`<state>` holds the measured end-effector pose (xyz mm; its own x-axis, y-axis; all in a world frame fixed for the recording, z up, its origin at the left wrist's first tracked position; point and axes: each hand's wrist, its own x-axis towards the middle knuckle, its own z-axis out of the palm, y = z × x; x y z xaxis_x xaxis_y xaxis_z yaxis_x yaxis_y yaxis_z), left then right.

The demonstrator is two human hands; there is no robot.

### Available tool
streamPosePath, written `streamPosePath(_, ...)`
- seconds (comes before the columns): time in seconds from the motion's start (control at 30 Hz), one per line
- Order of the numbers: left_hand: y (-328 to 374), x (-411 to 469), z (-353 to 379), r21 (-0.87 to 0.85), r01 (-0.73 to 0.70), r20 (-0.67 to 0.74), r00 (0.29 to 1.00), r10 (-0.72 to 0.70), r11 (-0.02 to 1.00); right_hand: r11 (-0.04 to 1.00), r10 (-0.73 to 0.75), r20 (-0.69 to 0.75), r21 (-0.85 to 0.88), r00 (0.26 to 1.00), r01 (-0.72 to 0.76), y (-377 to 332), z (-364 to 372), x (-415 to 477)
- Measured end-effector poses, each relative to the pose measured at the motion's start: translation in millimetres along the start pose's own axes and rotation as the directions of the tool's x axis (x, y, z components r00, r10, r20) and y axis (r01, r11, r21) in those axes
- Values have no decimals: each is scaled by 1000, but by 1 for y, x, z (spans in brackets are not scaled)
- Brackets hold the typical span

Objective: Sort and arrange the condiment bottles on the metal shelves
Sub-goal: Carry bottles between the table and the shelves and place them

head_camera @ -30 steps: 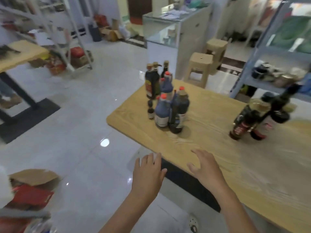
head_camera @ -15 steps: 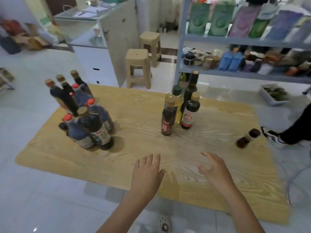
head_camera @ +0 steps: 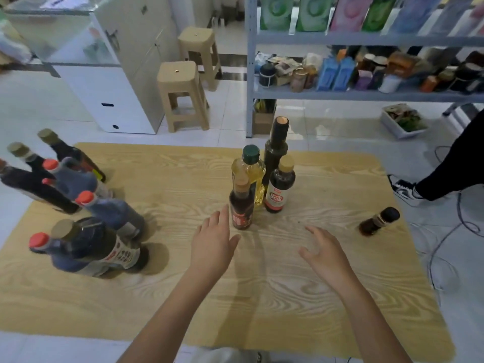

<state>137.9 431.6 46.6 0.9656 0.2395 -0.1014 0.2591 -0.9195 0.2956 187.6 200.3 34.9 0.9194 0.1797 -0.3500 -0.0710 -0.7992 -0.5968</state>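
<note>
Tabletop (head_camera: 327, 297): four bottles (head_camera: 258, 184) just beyond both empty hands (head_camera: 267, 254).

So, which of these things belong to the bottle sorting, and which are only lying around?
For the job: four bottles in the middle, dark bottle group at the left, small brown bottle at the right, metal shelves.

Lying about: two plastic stools, white cabinet, cardboard box, tray on the floor, cables.

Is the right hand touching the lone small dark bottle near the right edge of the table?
Apart. The head view shows bare table between the right hand and the small dark bottle.
</note>
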Motion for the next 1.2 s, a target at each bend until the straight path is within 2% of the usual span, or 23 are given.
streamPosePath(0.1, -7, 33, -6, -98, -4, 21, 1000, 6, 995, 999, -9, -23, 41, 1000, 10, -19, -3, 30)
streamPosePath(0.2, -13, 61, -6, -310, 49, 90, 996, -22, 950, 994, -26, -68, 105, 997, 33, -36, -2, 63)
streamPosePath(0.27, -14, 75, -3, -416, 42, 120, 993, 9, 908, 984, -34, -128, 167, 991, 55, -48, 1, 85)
streamPosePath(0.33, -14, 82, 2, -481, 27, 134, 990, 43, 876, 964, -5, -167, 262, 986, 50, -58, 5, 106)
streamPosePath(0.43, -17, 90, 10, -537, 15, 149, 986, 77, 843, 924, 46, -153, 382, 987, 16, -63, 14, 133)
streamPosePath(0.53, -20, 96, 17, -570, 17, 173, 980, 100, 821, 913, 68, -165, 408, 984, 5, -60, 19, 145)
streamPosePath(0.67, -19, 99, 20, -586, 36, 191, 977, 95, 809, 917, 19, -154, 395, 988, 44, -54, 11, 141)
streamPosePath(0.83, -16, 91, 12, -521, 23, 184, 979, 86, 853, 952, -35, -117, 298, 992, 69, -45, 7, 123)
streamPosePath(1.0, -9, 48, 13, -460, 67, 204, 978, 32, 886, 969, -20, -69, 244, 997, 36, -31, 14, 86)
streamPosePath(1.2, 1, -32, 26, -467, 82, 165, 986, -4, 880, 984, -94, 20, 156, 995, 90, -11, 23, 31)
